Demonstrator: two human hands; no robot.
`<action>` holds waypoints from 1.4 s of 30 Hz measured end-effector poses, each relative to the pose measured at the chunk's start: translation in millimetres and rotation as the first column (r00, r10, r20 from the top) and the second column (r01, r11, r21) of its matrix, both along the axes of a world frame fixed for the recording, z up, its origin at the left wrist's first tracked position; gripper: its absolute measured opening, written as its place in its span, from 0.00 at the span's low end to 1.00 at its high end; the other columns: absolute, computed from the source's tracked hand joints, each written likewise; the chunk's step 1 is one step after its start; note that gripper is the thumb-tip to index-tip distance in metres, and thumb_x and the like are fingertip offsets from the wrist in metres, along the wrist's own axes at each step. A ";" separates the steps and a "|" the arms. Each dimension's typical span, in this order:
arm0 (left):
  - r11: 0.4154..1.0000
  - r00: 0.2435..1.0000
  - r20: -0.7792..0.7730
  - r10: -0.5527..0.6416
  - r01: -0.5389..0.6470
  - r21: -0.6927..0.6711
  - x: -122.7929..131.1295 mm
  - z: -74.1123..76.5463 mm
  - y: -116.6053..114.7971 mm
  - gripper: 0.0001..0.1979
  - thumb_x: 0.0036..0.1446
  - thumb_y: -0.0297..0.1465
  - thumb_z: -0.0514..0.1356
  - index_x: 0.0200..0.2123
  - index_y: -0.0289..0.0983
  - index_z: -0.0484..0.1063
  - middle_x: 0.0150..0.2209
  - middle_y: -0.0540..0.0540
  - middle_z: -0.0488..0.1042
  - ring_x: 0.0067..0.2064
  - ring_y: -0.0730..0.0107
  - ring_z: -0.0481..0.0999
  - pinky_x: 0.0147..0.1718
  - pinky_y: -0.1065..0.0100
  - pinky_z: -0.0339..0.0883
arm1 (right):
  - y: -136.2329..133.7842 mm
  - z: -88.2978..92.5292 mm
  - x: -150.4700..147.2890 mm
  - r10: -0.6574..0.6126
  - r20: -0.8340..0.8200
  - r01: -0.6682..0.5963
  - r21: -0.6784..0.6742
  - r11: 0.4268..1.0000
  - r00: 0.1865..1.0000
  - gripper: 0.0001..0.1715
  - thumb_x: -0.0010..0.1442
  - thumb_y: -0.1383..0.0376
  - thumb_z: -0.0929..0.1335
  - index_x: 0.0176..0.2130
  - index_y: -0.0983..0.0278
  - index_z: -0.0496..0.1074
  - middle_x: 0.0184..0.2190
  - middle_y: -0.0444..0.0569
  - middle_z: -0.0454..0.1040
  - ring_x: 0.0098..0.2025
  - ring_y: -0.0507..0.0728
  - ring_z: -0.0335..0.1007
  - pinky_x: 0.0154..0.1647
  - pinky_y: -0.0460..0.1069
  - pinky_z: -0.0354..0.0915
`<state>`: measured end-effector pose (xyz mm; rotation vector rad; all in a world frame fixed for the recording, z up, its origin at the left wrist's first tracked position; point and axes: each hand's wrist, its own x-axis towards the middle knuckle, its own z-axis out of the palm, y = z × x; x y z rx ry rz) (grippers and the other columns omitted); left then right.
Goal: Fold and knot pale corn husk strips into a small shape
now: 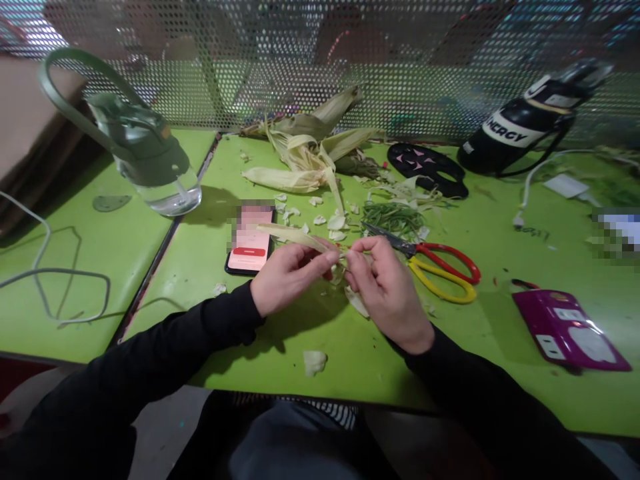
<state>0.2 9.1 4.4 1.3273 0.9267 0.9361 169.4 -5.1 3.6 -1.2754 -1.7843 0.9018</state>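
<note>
Pale, dry corn husk (287, 233) runs out of my left hand (296, 272) toward the phone (250, 235); thumb and fingers are closed on it. My right hand (384, 285) pinches at the husk's narrow end, its fingertips meeting those of the left. What exactly lies between the right fingertips is too small to make out. Beyond both hands, torn husk scraps (337, 223) lie scattered. Scissors (443, 270) with one red and one yellow handle rest beside my right hand, their blades near a heap of thin green strips (393, 219).
A pile of corn husks (300, 157) lies at the back against a perforated metal screen (300, 60). A green-lidded water bottle (150, 160) stands left, a black bottle (520, 127) back right. Nearby are a black palette-shaped piece (427, 167), a purple power strip (570, 327) and cables (50, 267).
</note>
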 end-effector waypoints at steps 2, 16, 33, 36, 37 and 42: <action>0.993 0.997 0.071 -0.025 0.033 -0.114 1.1 -0.5 2.0 0.07 0.59 0.31 0.62 0.34 0.33 0.70 0.26 0.51 0.72 0.24 0.80 0.67 0.22 0.76 0.61 | 3.1 0.9 1.5 0.032 0.013 -0.032 -0.007 0.999 0.999 0.11 0.67 0.55 0.62 0.38 0.59 0.61 0.19 0.38 0.62 0.18 0.49 0.58 0.18 0.47 0.53; 0.936 0.997 0.065 0.036 -0.010 -0.352 0.6 -3.6 10.1 0.06 0.60 0.21 0.59 0.30 0.29 0.72 0.22 0.51 0.74 0.23 0.82 0.72 0.25 0.77 0.69 | 27.3 10.9 18.6 0.129 0.341 -0.202 0.189 0.961 0.931 0.08 0.65 0.60 0.65 0.39 0.61 0.72 0.37 0.49 0.78 0.37 0.56 0.74 0.37 0.52 0.67; 0.922 0.986 -0.041 -0.160 0.135 -0.363 4.1 -11.5 3.6 0.09 0.55 0.17 0.60 0.23 0.30 0.73 0.19 0.51 0.73 0.21 0.80 0.71 0.26 0.75 0.69 | 19.1 -5.7 2.6 0.071 0.374 -0.230 0.400 0.887 0.925 0.03 0.61 0.64 0.69 0.35 0.60 0.75 0.33 0.47 0.78 0.38 0.59 0.70 0.41 0.55 0.63; 0.881 0.976 0.206 -0.075 0.161 -0.445 4.0 -9.9 4.5 0.08 0.58 0.18 0.58 0.27 0.30 0.73 0.22 0.50 0.75 0.24 0.80 0.74 0.29 0.75 0.70 | 14.9 -3.0 1.7 -0.037 0.331 -0.153 0.530 0.834 0.943 0.04 0.62 0.66 0.67 0.38 0.60 0.74 0.37 0.50 0.77 0.42 0.61 0.70 0.43 0.57 0.64; 0.875 0.959 0.285 -0.007 0.144 -0.462 3.5 -8.3 5.0 0.07 0.59 0.19 0.58 0.29 0.30 0.73 0.24 0.49 0.76 0.25 0.80 0.75 0.30 0.75 0.71 | 13.7 -1.3 2.0 -0.072 0.330 -0.148 0.595 0.790 0.941 0.05 0.62 0.67 0.67 0.40 0.60 0.74 0.39 0.51 0.76 0.43 0.61 0.69 0.43 0.57 0.64; 0.853 0.887 0.404 0.224 0.022 -0.521 2.7 -1.6 5.7 0.05 0.60 0.27 0.62 0.31 0.31 0.74 0.28 0.49 0.77 0.29 0.79 0.75 0.31 0.75 0.69 | 9.2 1.1 0.7 -0.054 0.620 -0.523 0.703 0.482 0.783 0.13 0.61 0.71 0.66 0.40 0.55 0.76 0.35 0.47 0.77 0.38 0.58 0.68 0.36 0.54 0.62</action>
